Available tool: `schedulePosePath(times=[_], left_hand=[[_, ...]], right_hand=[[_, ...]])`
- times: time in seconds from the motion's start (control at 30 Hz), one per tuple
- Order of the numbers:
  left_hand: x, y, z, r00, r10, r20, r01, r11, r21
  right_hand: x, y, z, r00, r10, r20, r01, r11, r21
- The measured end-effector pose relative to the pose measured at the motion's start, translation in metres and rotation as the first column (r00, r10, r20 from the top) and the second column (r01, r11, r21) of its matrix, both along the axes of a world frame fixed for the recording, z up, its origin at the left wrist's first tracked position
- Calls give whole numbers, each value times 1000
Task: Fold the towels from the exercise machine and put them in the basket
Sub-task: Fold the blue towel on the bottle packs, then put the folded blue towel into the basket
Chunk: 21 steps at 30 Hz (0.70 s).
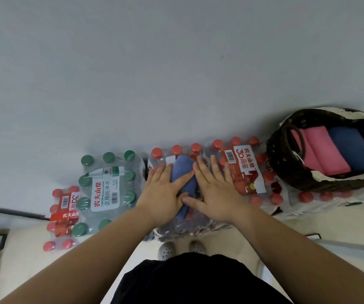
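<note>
1. Head view is looking down on a person's left hand (162,194) and right hand (217,195), both lying palm down on a blue towel (182,172).
2. The blue towel is lying as a narrow folded strip on top of a shrink-wrapped red-capped pack (185,228) of water bottles, straight in front of the person and running away toward the grey wall (176,62).
3. The left hand is pressing the towel's left side with straight fingers held close together, and its thumb is stretching across the cloth toward the right hand.
4. The right hand is pressing the towel's right side with straight, slightly spread fingers, and its thumb is reaching left to just beside the left hand.
5. The basket (282,163), dark woven with a pale lace-edged liner, is sitting to the right on more red-capped bottles, well apart from both hands.
6. A pink towel (321,150) and a dark blue towel (354,150) are lying folded side by side inside the basket.
7. A labelled red-capped pack (242,170) is sitting between the right hand and the basket.
8. A green-capped pack (108,189) is standing just left of the left hand, with a small red-capped pack (63,207) beyond it.
9. Pale perforated shoes (168,250) are showing below the packs.
</note>
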<state>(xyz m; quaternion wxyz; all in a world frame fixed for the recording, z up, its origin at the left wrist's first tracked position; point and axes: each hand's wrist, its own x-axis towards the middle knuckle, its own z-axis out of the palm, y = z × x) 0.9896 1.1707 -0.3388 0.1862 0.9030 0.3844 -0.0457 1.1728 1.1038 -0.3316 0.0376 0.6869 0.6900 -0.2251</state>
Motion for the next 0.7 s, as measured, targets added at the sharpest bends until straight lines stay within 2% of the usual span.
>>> schedulePosePath(times=[0.17,0.3,0.43,0.53,0.6,0.7], left_hand=[[-5,17,2,997,-77,-10,77,997,21],[5,23,5,993,-84,79,92,990,-107],[12,23,11,990,-46,134,66,987,-145],[17,22,18,962,17,272,34,983,-180],[26,20,25,911,65,406,19,980,-199],[49,12,49,825,147,545,6,963,-269]], right_hand=[[-7,-5,-5,995,-55,82,56,998,-15],[-12,-12,-7,985,-164,62,163,987,11],[-11,-17,2,968,-248,-46,249,969,1],[-1,-20,10,966,-234,-105,246,963,112],[9,-22,20,941,-248,-229,296,932,208],[25,-23,42,816,-299,-494,469,843,264]])
